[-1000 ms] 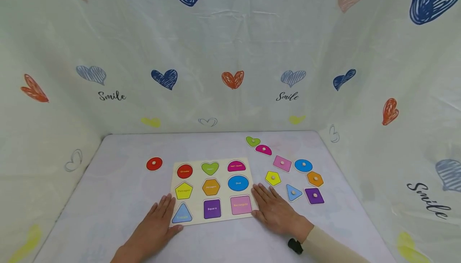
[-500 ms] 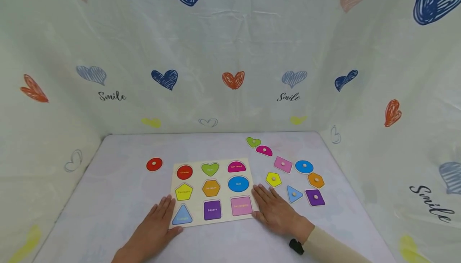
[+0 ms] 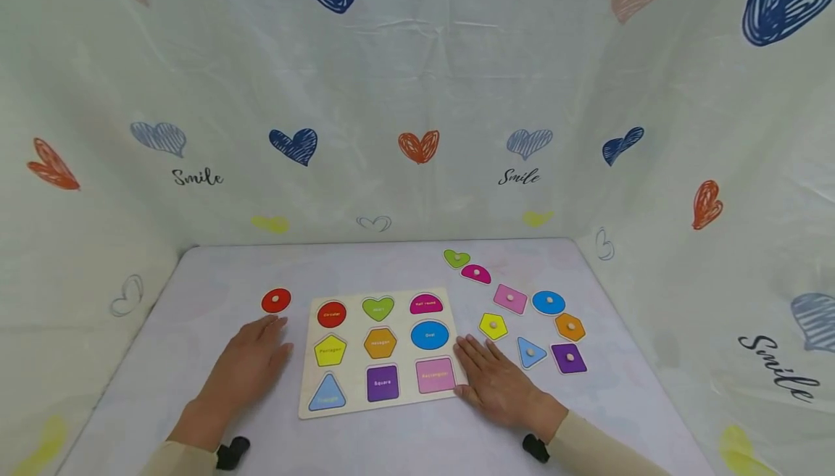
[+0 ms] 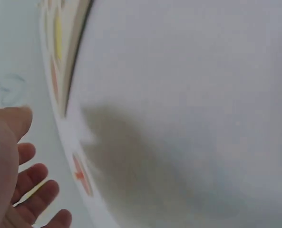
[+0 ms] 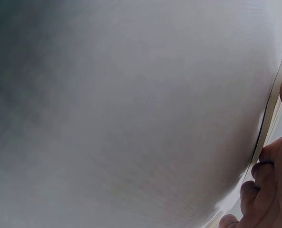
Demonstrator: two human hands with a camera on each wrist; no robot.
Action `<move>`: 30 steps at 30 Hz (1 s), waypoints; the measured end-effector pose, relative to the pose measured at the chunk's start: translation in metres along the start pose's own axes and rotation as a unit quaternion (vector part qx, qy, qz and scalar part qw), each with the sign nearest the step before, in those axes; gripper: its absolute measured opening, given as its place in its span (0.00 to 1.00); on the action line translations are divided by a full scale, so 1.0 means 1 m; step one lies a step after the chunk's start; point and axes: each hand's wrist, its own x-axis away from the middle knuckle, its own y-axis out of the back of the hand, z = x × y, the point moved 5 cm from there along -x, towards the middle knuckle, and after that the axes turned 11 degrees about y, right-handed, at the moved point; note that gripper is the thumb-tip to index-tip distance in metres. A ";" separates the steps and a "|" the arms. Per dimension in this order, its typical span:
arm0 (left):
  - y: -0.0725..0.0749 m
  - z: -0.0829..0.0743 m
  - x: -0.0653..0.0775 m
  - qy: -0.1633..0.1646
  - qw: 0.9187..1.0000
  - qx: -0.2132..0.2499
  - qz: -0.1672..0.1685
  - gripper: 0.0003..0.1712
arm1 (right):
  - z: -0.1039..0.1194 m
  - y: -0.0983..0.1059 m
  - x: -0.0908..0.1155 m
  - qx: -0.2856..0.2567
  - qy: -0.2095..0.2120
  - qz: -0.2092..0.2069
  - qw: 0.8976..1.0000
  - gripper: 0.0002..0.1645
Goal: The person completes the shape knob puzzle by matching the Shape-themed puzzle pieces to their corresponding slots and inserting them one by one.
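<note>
My left hand (image 3: 244,367) is raised over the table, its fingertips just short of a red circle piece (image 3: 276,301) with a small knob. In the left wrist view its relaxed fingers (image 4: 38,192) hold nothing, and the red piece (image 4: 82,175) lies past them. My right hand (image 3: 502,385) rests with extended fingers against the right edge of a cream shape puzzle board (image 3: 349,371). That board bears coloured, labelled shapes in three rows, among them a red circle (image 3: 332,314) at its top left corner. In the right wrist view the fingers touch the board's edge (image 5: 274,102).
Right of the board lie several loose knobbed pieces: a green heart (image 3: 457,259), magenta half round (image 3: 476,274), pink rectangle (image 3: 510,299), blue oval (image 3: 549,303), yellow pentagon (image 3: 493,327), orange hexagon (image 3: 570,327), blue triangle (image 3: 531,353) and purple square (image 3: 570,358). A heart-printed curtain surrounds the table.
My left hand has left the board's left edge and moved up and left towards the red circle piece. My right hand stays at the board's right edge.
</note>
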 end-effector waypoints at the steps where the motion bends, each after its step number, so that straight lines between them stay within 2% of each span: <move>1: 0.001 0.003 -0.007 -0.001 1.000 0.000 -0.018 0.37 | 0.000 0.000 0.000 0.001 0.000 0.000 1.000 0.47; 6: 0.005 0.015 -0.039 -0.015 0.996 -0.013 -0.091 0.26 | -0.002 -0.001 0.002 0.009 0.000 0.002 1.000 0.47; 10: 0.004 0.020 -0.060 -0.021 0.993 -0.029 -0.116 0.21 | -0.002 -0.001 0.002 0.008 0.002 0.000 1.000 0.47; 12: 0.004 0.022 -0.069 -0.013 0.993 -0.031 -0.115 0.19 | -0.002 0.000 0.001 0.008 0.004 -0.002 1.000 0.47; 17: -0.001 0.025 -0.083 0.007 0.995 -0.045 -0.090 0.19 | -0.001 -0.001 0.001 0.003 0.008 -0.004 1.000 0.47; 23: -0.002 0.023 -0.090 0.015 0.995 -0.064 -0.074 0.20 | -0.002 -0.001 0.000 0.008 0.006 -0.001 1.000 0.47; 27: -0.004 0.025 -0.092 0.027 0.996 -0.067 -0.051 0.21 | -0.002 0.000 0.000 0.018 0.006 0.000 1.000 0.47; 30: -0.004 0.026 -0.093 0.021 0.996 -0.067 -0.048 0.20 | -0.002 0.000 0.000 0.018 0.008 -0.002 1.000 0.47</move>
